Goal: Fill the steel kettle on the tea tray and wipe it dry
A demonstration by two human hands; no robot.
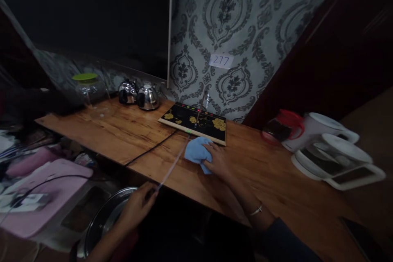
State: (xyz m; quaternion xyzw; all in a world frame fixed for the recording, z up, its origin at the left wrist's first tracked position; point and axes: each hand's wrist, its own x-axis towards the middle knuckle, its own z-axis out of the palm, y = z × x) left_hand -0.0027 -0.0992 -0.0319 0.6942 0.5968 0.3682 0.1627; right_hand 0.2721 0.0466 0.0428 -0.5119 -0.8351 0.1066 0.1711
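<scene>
My right hand (218, 159) grips a bunched blue cloth (198, 151), pressed on the wooden tabletop in front of a black panel (196, 119) with gold flowers and a row of small lights, one glowing red. At the table's front edge my left hand (139, 202) is closed around a thin translucent tube (172, 166). From that hand the tube runs up to the panel's front edge. A thin metal spout (200, 110) rises over the panel. Beside the tube, a black cord (150, 147) leaves the panel toward the left.
Two shiny kettles (148, 97) and a glass jug with a green lid (85, 77) stand at the back left. To the right are a red-topped pot (284, 125) and white-handled jugs (334, 157). Below left lie a metal basin (101, 217) and a pink board (58, 188).
</scene>
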